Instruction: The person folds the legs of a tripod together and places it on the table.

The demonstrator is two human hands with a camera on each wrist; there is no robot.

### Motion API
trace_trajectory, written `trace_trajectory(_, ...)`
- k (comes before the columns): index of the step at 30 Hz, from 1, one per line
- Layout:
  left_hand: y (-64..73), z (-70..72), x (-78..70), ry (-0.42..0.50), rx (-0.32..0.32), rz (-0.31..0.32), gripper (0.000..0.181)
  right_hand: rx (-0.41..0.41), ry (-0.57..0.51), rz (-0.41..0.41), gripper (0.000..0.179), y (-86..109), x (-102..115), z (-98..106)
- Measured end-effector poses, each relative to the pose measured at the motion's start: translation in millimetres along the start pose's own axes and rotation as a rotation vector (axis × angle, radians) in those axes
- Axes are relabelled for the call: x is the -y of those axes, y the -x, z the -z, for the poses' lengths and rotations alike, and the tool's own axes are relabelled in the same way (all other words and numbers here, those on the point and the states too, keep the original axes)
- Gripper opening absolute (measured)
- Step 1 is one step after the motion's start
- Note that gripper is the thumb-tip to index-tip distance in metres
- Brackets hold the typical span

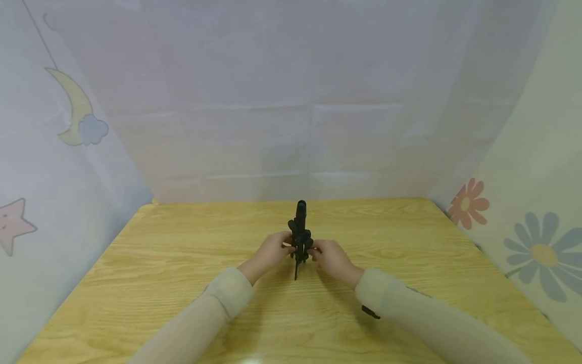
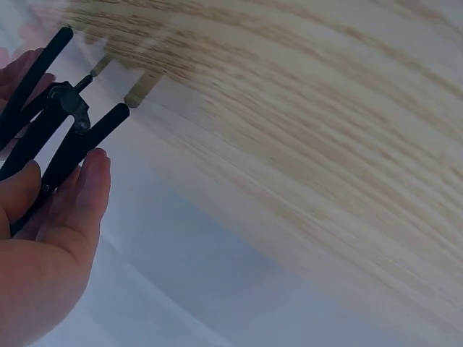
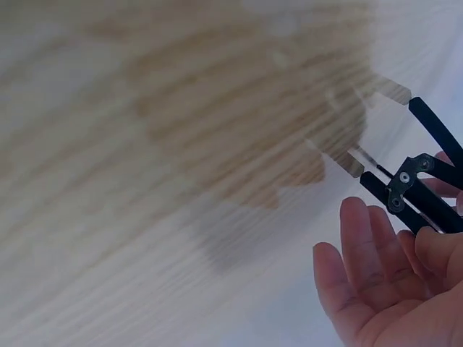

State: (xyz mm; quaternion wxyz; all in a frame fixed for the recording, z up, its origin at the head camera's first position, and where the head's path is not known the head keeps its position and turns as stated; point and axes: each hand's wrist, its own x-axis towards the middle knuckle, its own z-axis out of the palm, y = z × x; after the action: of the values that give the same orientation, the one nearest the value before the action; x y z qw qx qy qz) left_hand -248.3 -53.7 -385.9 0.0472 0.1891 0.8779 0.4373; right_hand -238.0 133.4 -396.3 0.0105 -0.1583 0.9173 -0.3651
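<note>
A small black tripod (image 1: 300,227) stands upright between both hands over the wooden table, its legs partly spread. My left hand (image 1: 273,248) holds it from the left; in the left wrist view the thumb and fingers pinch one leg (image 2: 85,144). From the other side my right hand (image 1: 332,257) pinches another leg (image 3: 394,202) between thumb and forefinger, its remaining fingers stretched out. Hinged braces (image 3: 406,179) join the legs to the centre column. The upper part of the tripod lies outside both wrist views.
The wooden table (image 1: 182,242) has white cloth (image 1: 282,101) hanging behind it. Printed side cloths show a moon (image 1: 75,101) on the left and flowers (image 1: 543,255) on the right. A small black piece (image 1: 370,311) hangs below the right sleeve.
</note>
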Motion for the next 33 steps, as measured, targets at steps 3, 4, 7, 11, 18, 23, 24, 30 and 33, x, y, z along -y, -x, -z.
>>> trace_trajectory(3,-0.4,-1.6,2.3,-0.042,-0.013,-0.010,0.022,-0.009,-0.011,-0.032,0.017,-1.4,-1,-1)
trace_trajectory(4,-0.5,-2.1,2.9,-0.061,-0.017,-0.011,0.020,-0.010,-0.016,-0.041,0.016,-1.2,-1,-1)
trace_trajectory(7,0.4,-3.6,3.6,-0.119,-0.024,-0.012,0.015,-0.011,-0.027,-0.039,0.017,2.6,-3,0)
trace_trajectory(11,2.6,-5.3,1.5,-0.176,-0.050,0.003,0.011,0.009,-0.070,-0.010,0.019,11.9,-4,4)
trace_trajectory(18,9.5,-7.9,-9.7,-0.245,-0.121,0.027,0.009,0.059,-0.121,0.002,0.015,18.5,-2,10)
trace_trajectory(23,12.6,-13.7,-16.3,-0.186,-0.136,0.048,0.010,0.062,-0.100,-0.017,0.012,20.2,-3,13)
trace_trajectory(24,13.0,-15.1,-17.3,-0.176,-0.141,0.052,0.011,0.063,-0.099,-0.020,0.012,21.0,-3,14)
trace_trajectory(30,15.8,-21.0,-22.1,-0.131,-0.163,0.105,0.018,0.060,-0.059,0.001,0.009,23.6,-3,15)
trace_trajectory(33,15.3,-21.8,-23.1,-0.127,-0.151,0.121,0.022,0.047,-0.010,0.014,0.009,22.6,-4,14)
